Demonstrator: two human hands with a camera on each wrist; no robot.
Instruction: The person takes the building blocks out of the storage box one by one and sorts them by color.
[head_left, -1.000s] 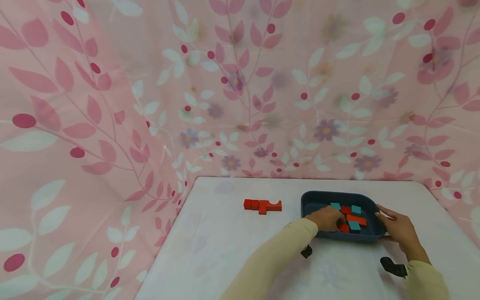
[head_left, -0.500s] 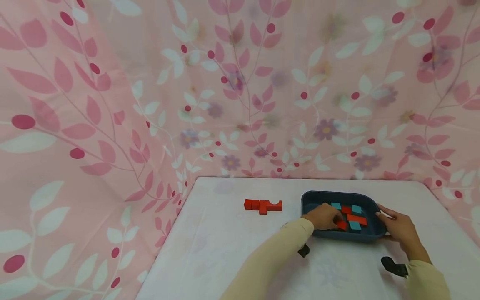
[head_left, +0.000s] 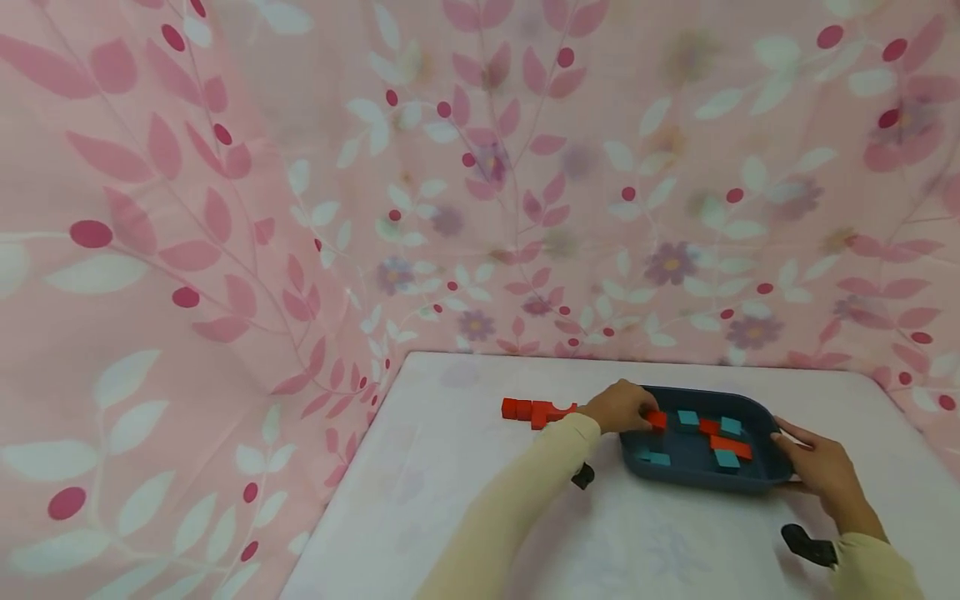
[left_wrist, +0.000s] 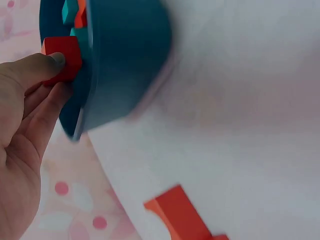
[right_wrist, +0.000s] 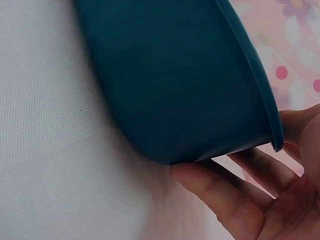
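Note:
My left hand [head_left: 617, 407] pinches a red block [left_wrist: 65, 56] between thumb and fingers, at the left end of a dark blue tray [head_left: 678, 475]. In the left wrist view the block is close to the tray's rim. On the other end of the tray, my right hand [head_left: 819, 467] holds the wall and rim, its fingers spread in the right wrist view [right_wrist: 260, 200]. Inside the tray lie several teal blocks, one [head_left: 726, 459] near the front, and red ones, including a long red block [head_left: 730, 447]. A row of joined-up red blocks [head_left: 517, 408] lies left of the tray, partly hidden by my left hand.
A white cloth covers the table [head_left: 420, 467]. Behind and to the left hangs a pink floral curtain [head_left: 480, 208]. Black straps or mounts [head_left: 808, 546] stick out at both wrists.
My left hand has lifted the red block from the front middle of the tray and carried it left and back to the tray's left end. The right hand stays on the tray; the view shifts slightly.

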